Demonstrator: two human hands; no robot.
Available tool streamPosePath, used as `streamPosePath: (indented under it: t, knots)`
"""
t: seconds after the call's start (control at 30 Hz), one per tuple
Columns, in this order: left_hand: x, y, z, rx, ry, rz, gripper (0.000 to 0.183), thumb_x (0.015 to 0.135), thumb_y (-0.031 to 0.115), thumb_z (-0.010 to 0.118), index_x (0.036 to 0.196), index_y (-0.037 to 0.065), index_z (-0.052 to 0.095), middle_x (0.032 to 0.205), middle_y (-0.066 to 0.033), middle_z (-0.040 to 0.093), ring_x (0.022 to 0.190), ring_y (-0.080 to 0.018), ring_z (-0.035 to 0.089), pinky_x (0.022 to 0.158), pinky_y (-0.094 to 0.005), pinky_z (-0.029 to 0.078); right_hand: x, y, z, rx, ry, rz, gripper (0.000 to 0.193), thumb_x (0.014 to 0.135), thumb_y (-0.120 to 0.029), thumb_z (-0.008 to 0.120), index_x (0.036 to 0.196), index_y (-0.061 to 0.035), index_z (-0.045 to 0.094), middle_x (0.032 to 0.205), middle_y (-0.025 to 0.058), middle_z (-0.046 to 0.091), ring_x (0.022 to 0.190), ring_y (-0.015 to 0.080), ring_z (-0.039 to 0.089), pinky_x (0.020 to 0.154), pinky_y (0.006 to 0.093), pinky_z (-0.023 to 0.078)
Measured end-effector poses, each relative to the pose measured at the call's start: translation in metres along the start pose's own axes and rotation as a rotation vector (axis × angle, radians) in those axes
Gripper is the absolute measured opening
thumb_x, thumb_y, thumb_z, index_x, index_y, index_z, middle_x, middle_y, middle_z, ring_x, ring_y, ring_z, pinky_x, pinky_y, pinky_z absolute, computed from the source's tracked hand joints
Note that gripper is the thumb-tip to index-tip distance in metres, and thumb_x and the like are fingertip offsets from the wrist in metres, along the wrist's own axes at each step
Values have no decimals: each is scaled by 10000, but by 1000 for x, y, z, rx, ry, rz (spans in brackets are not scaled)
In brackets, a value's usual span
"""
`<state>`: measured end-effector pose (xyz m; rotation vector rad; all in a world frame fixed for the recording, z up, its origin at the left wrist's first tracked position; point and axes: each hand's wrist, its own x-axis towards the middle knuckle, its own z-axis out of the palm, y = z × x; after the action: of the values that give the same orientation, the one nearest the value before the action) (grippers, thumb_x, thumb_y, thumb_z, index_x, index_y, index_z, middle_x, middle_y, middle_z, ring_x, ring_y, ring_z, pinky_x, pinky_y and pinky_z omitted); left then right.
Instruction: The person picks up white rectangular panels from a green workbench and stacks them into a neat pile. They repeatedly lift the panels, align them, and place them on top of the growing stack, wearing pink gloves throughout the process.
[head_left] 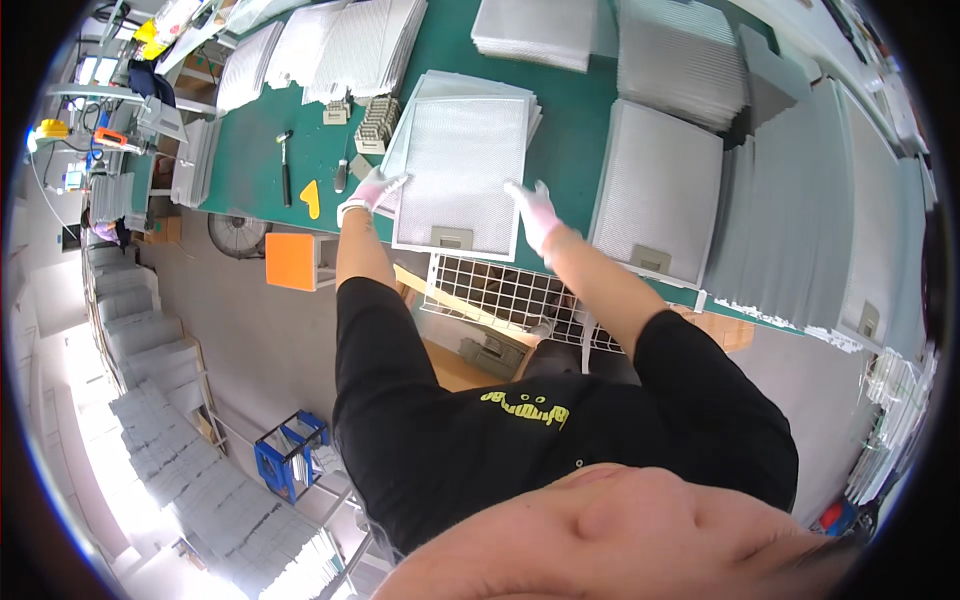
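A silver mesh filter panel with a small latch plate near its front edge lies over other, skewed panels. Its front edge reaches out past the table edge. My left hand, in a white and pink glove, grips the panel's left edge with one digit across the top; its other fingers are partly hidden. At the right edge my right hand, gloved alike, touches the rim with a fingertip, its fingers apart.
Mesh panel stacks stand at the back of the green table; another stack is to the right. A hammer, yellow scraper and small metal plates lie left. Below are a white wire basket and orange stool.
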<state>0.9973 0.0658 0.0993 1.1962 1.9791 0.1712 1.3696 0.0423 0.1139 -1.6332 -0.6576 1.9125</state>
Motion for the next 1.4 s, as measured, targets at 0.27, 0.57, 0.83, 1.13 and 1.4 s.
streamPosePath:
  t: [0.27, 0.57, 0.83, 1.13, 1.4]
  knots:
    - [-21, 4, 6, -297, -145, -133, 1049, 779, 648, 765, 1538, 54, 348, 1524, -157, 462, 1415, -303, 421, 1152, -458, 331, 50, 13, 2, 308, -353, 142, 843, 821, -402, 797, 1469, -27, 410, 1468, 196, 482, 1352, 318, 470, 1106, 460, 400]
    - [-40, 0, 29, -627, -99, -288, 853, 767, 651, 772, 1408, 130, 561, 1385, -91, 607, 1273, -255, 554, 1032, -541, 416, 46, -6, -21, 319, -382, 247, 605, 891, -394, 738, 1358, -62, 544, 1360, 126, 597, 1220, 264, 566, 1021, 403, 466]
    - [-24, 16, 39, -752, -152, -238, 737, 878, 541, 718, 1405, 56, 543, 1409, -119, 579, 1270, -235, 550, 1065, -344, 414, 81, 8, -23, 260, -302, 284, 576, 889, -346, 724, 1348, -55, 532, 1329, 128, 607, 1160, 263, 597, 979, 419, 488]
    - [-31, 31, 54, -921, -270, -126, 684, 873, 482, 748, 1337, 5, 593, 1241, -121, 683, 1100, -249, 653, 992, -364, 489, 36, -36, -20, 130, -165, -147, 933, 803, -232, 770, 1529, 33, 247, 1409, 214, 500, 1282, 319, 522, 1039, 435, 459]
    - [-101, 23, 94, -1056, -133, 260, 685, 810, 126, 811, 1392, -23, 482, 1258, -123, 637, 1096, -200, 644, 955, -368, 542, -10, -34, -74, -174, -290, -638, 883, 756, -23, 736, 1534, -44, 320, 1423, 161, 499, 1302, 242, 522, 1084, 359, 444]
